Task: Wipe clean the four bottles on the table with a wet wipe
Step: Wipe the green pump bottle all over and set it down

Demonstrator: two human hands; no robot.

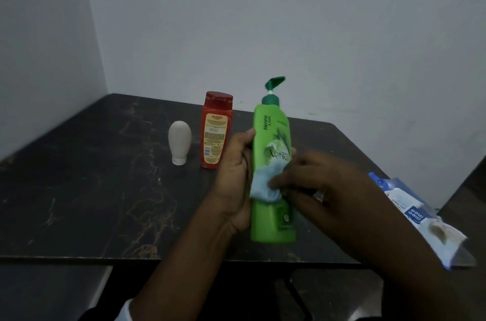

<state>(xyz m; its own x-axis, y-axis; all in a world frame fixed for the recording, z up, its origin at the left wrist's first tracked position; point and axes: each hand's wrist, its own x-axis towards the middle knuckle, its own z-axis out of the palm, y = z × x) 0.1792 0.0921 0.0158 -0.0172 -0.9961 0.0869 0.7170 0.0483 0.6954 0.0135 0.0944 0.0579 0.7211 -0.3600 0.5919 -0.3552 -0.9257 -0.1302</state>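
Left hand (235, 176) grips green pump bottle (272, 136) over dark table (79, 176), right hand (315, 178) pinches wet wipe (264, 185) against its label, red bottle (215, 131) and white bottle (179, 141) behind left, wipes pack (420, 215) at right edge

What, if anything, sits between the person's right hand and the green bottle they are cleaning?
Only the wet wipe: the right hand holds it bunched against the front label of the green bottle. The left hand grips the bottle's side directly, with nothing visible between.
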